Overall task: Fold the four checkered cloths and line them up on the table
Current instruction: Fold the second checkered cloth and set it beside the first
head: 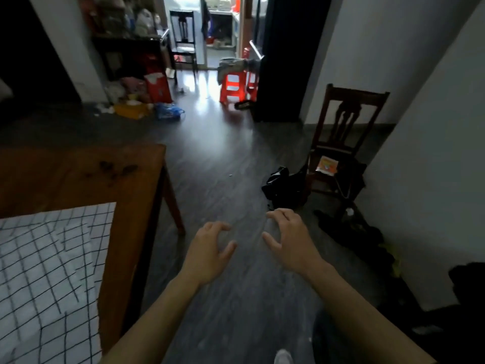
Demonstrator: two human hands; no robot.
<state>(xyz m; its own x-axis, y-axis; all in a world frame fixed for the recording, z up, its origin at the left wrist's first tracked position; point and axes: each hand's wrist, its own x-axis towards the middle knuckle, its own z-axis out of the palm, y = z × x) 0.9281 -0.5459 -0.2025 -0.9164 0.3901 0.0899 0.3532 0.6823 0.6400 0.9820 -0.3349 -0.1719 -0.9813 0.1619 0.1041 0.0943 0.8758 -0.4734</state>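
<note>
A white cloth (49,271) with a thin black grid is seen spread on a brown wooden table (78,174) at the lower left, rumpled, with its right edge near the table's right side. How many layers lie there cannot be told. Both hands are held out over the dark floor (223,166), well apart from the cloth. The left hand (210,250) and the right hand (288,237) are seen empty, fingers loosely curled, nothing gripped. The cloth is judged light, soft and limp; it would best be pinched at two corners of one edge, so that it hangs flat.
</note>
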